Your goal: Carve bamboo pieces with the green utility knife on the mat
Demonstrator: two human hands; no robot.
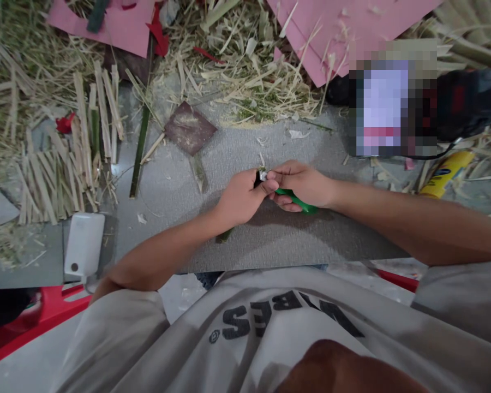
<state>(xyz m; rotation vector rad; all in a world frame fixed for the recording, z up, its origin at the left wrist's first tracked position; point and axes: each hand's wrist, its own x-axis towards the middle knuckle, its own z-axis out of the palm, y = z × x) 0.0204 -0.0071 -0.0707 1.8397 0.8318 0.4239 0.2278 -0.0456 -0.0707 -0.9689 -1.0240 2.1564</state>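
Right of centre, a bright green handle [309, 208], partly covered, slanting down rightward; silvery metal [263, 175] near centre. Lower left of centre, a dark green strip [225, 236], mostly hidden.

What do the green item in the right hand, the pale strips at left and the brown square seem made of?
Green item: probably plastic, smooth, slightly shiny, evenly coloured. Pale strips: likely split bamboo or wood, matte, slender and straight. Brown square: possibly sandpaper or card, dull, dusted with pale powder.

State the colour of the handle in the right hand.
Green; the handle shows best in the head view, partly covered by the right hand.
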